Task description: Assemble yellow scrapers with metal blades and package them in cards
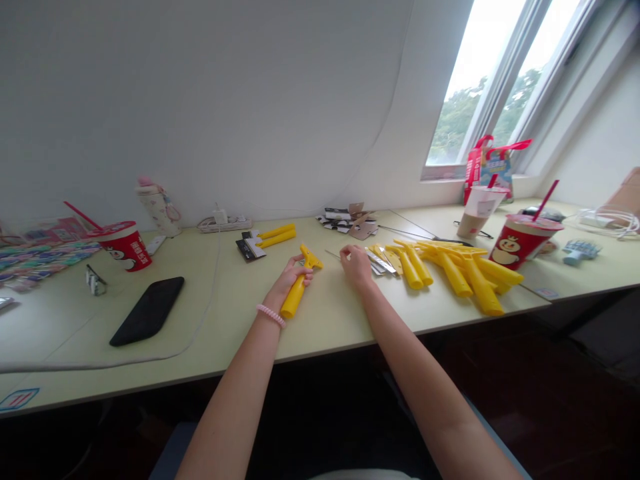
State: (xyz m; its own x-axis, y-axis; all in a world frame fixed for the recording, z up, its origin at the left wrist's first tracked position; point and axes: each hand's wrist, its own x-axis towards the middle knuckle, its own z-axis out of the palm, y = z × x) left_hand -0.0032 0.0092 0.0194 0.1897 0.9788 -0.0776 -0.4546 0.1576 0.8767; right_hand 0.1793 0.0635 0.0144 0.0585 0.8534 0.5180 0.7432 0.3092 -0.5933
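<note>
The thin strip point(334, 254) at the right hand point(356, 265) is too small to identify.

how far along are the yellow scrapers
Early, it seems. Done: possibly just the two scrapers lying on a black card at the back. In hand: the left hand grips one scraper, and the right hand pinches a thin rod. Left: the big scraper pile on the right, with silver packets beside it and cards at the back.

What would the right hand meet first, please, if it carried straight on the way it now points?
The right hand would probably meet the pile of black-and-white printed cards first, though depth is hard to judge from this view.
</note>
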